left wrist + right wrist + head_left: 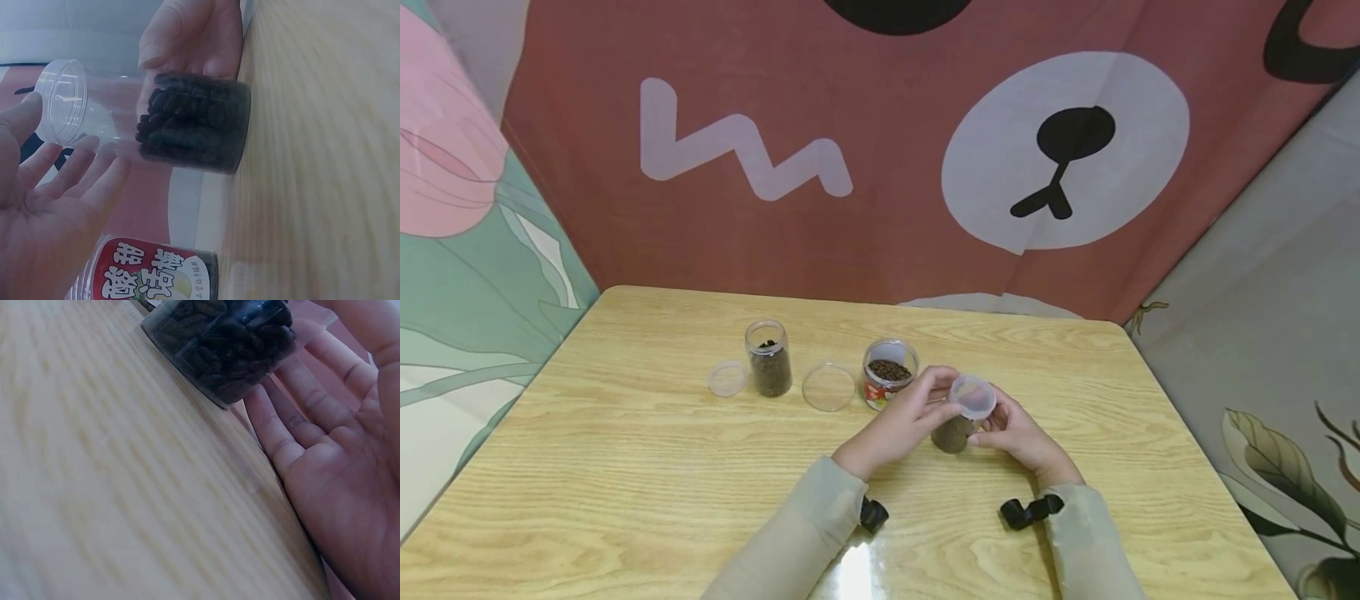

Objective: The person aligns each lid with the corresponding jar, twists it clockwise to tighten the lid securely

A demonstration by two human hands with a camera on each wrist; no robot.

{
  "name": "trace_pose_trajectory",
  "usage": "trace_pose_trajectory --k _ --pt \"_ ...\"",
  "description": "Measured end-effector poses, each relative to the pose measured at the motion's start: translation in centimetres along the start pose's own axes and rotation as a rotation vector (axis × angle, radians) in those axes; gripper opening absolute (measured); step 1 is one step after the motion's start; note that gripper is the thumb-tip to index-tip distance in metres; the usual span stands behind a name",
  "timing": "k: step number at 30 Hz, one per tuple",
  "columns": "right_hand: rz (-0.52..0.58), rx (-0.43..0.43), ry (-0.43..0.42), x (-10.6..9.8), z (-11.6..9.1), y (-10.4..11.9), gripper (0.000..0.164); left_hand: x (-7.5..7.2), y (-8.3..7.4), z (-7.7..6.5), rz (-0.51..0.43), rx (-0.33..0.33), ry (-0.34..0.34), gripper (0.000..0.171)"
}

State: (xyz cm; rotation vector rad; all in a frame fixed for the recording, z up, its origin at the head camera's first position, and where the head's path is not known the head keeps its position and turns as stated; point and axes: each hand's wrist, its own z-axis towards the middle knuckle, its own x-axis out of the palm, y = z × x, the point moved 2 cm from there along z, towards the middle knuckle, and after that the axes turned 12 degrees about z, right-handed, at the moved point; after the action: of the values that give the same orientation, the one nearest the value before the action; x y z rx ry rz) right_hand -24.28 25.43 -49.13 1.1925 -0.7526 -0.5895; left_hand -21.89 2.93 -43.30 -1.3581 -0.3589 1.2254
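Observation:
A clear jar (pixel 951 437) partly filled with dark bean-like pieces stands on the table, capped by a translucent lid (pixel 973 397). My left hand (pixel 901 423) grips the lid's rim, thumb on the near side; the left wrist view shows fingers around the lid (pixel 61 103). From the right, my right hand (pixel 1027 437) holds the jar's body between thumb and fingers. In the right wrist view its fingers lie against the filled jar (pixel 219 344). Just behind my left hand is an uncovered tub (pixel 887 393) with a red label and brown pieces inside.
Further left stands another clear jar (pixel 771 371), uncovered and holding dark pieces. A small translucent lid (pixel 727 378) lies left of it, and a larger clear lid (pixel 828 387) lies between it and the tub. Patterned cloth (pixel 737 242) hangs behind the wooden table (pixel 625 467).

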Motion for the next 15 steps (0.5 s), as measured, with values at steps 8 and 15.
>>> trace_pose_trajectory --k 8,15 --pt "-0.009 0.009 -0.003 0.01 -0.03 0.06 0.075 -0.16 0.27 0.04 0.033 -0.002 0.026 0.048" --pt "-0.006 0.018 -0.018 0.04 0.01 0.11 0.075 -0.22 0.21 -0.03 0.033 -0.010 0.022 0.048"
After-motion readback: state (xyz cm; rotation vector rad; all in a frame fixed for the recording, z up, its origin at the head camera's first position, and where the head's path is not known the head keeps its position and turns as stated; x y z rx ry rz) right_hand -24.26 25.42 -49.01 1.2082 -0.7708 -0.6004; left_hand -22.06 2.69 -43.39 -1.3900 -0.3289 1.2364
